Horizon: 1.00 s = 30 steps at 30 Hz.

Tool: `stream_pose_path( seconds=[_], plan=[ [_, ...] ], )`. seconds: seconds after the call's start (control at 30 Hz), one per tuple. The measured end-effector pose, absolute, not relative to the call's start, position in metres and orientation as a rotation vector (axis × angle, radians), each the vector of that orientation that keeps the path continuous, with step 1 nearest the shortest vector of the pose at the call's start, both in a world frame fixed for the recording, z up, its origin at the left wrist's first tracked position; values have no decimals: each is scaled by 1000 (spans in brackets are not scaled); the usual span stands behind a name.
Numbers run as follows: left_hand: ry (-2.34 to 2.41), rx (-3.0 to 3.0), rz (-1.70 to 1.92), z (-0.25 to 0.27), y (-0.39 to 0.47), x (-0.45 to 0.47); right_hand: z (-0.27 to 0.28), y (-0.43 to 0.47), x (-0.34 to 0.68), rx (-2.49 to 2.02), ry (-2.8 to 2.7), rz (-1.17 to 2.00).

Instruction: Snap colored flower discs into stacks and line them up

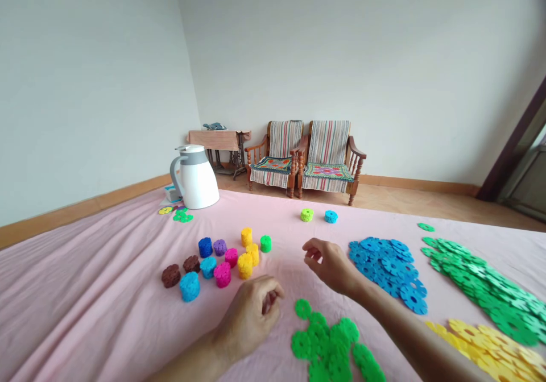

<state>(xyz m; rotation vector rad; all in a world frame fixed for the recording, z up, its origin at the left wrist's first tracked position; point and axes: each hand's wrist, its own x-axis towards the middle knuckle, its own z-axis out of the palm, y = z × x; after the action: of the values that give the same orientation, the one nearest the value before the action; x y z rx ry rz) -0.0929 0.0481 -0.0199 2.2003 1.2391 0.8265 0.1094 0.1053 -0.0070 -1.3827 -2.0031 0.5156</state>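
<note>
My left hand (252,314) hovers low over the cloth, its fingers curled in toward the thumb. Whether anything lies inside that curl is hidden. To its left stand short stacks of flower-shaped plastic discs, among them a magenta stack (222,274), a yellow stack (245,265) and a light blue stack (190,286). My right hand (330,264) is farther forward, fingers bent and apart, with nothing visible in them. Just right of it spreads a pile of loose blue discs (386,268). Loose green discs (326,342) lie between my forearms, nearest me.
A pink cloth (128,291) covers the surface. At the back left stands a white jug (198,180) beside loose discs. A lime stack (306,215) and a blue stack (331,216) sit near the far edge. On the right are green discs (482,279) and yellow discs (490,348).
</note>
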Motion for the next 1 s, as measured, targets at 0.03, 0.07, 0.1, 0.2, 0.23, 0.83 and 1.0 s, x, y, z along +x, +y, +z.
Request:
stream_pose_path(
  seconds=[0.03,0.07,0.1,0.2,0.23,0.83,1.0],
  plan=[
    [1211,2200,820,-19,47,-92,-5,94,118,-1408,-1989,505],
    [1182,2204,813,-17,47,-91,-3,83,125,-1436,-1979,496],
    [1154,2215,803,-16,46,-90,-1,71,131,-1458,-1975,482],
    [1072,2252,748,-12,43,-88,1,37,143,-1511,-2007,512],
    [1041,2265,719,-10,42,-88,1,27,146,-1519,-2034,529],
    [932,2498,529,-12,35,-81,-10,2,148,-1507,-2107,630],
    [957,2466,592,-10,35,-80,-11,3,150,-1495,-2082,619]
  ],
)
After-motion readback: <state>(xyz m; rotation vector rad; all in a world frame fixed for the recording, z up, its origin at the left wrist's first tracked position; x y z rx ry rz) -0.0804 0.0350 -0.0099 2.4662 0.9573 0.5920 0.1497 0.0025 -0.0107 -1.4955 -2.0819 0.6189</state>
